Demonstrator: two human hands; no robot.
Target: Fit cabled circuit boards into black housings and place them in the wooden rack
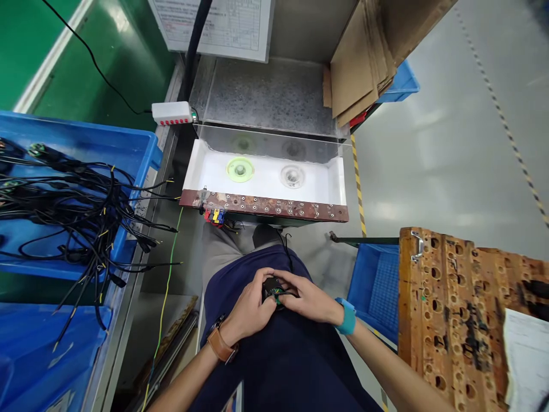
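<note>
Close to my body, above my lap, both hands are wrapped round a small black part with a green circuit board. My left hand, with a brown watch strap at its wrist, grips the part from the left, thumb near the green area. From the right, my right hand, wearing a teal wristband, closes its fingers on the same part. A black cable runs away from it toward the workstation. Fingers hide much of the part, so its exact kind does not show.
Ahead stands a white tray with two round fittings and a brown terminal strip. At left, a blue bin holds many black cables. A wooden board with holes is at right, beside a blue crate. Cardboard leans at the back.
</note>
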